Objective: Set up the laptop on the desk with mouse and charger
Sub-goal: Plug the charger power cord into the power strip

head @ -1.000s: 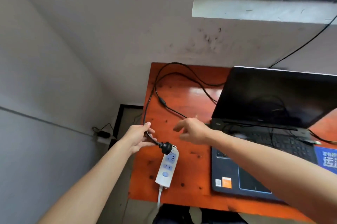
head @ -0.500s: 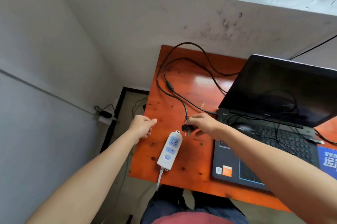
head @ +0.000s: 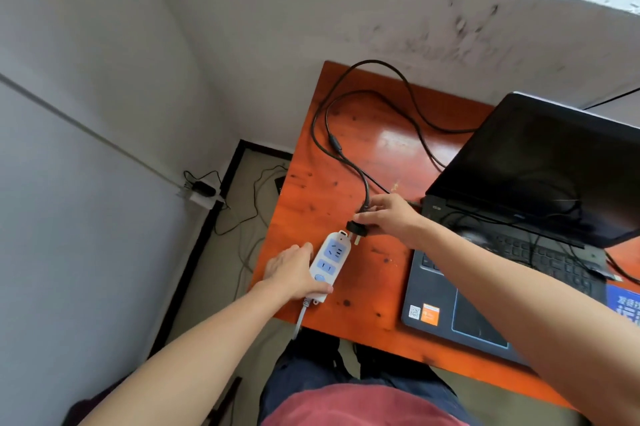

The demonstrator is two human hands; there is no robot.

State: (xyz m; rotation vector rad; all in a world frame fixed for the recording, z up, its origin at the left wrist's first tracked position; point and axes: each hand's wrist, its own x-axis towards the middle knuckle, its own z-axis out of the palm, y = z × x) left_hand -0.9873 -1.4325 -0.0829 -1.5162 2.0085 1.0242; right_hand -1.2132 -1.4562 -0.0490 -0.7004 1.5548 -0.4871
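We pin the power strip (head: 325, 264) with our left hand (head: 291, 269); right hand (head: 388, 217) pinches the charger plug (head: 355, 229), whose prongs next need lining up with a socket.

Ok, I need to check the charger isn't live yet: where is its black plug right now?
In the head view the black plug is pinched in the right hand, just above the far end of the white power strip that the left hand steadies; prongs visible, not inserted.

The open black laptop (head: 519, 242) sits at the tabletop's right. Its black charger cable (head: 349, 155) loops far-left, the plug (head: 356, 229) hanging unplugged just beside the white power strip (head: 327, 261).
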